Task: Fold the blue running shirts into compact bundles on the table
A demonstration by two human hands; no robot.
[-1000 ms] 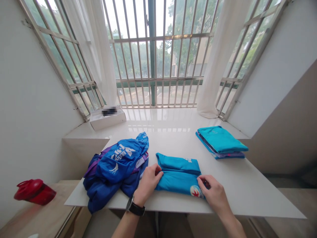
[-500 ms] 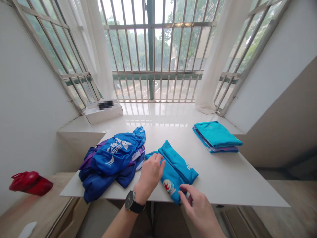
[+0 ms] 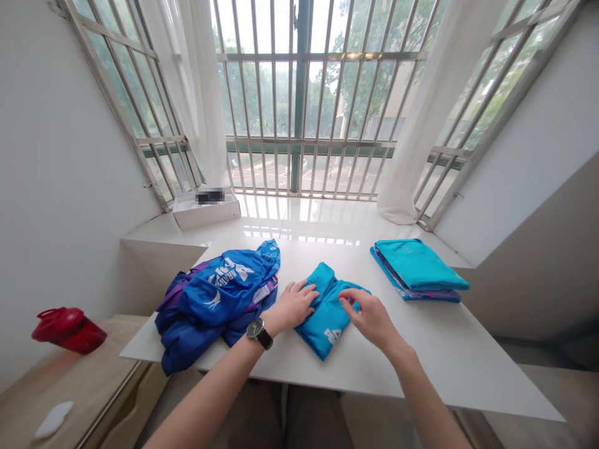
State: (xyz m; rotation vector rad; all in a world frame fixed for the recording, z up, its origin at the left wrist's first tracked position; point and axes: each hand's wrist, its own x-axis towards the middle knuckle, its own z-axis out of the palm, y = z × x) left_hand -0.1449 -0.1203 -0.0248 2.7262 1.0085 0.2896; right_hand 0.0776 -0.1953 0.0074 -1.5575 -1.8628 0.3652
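A folded turquoise shirt (image 3: 325, 321) lies on the white table (image 3: 435, 355), tilted, with a white print near its lower end. My left hand (image 3: 294, 305), with a black wristwatch (image 3: 259, 333), has its fingers over the shirt's left edge. My right hand (image 3: 369, 319) curls above the shirt's right side, fingertips at its upper fold. To the left, a crumpled royal-blue garment pile (image 3: 218, 299) with white lettering sits close to my left hand. A neat stack of folded turquoise and blue clothes (image 3: 418, 269) lies to the right.
A white box (image 3: 206, 213) stands on the glossy windowsill behind the table, below barred windows and white curtains (image 3: 208, 93). Left of the table, a red bottle (image 3: 69, 330) lies on its side on a wooden cabinet, with a small white object (image 3: 53, 420) near it.
The turquoise shirt is folded shorter, and its printed end now lies at the lower end. My right hand has moved up onto the shirt's upper right, and my head view has shifted slightly.
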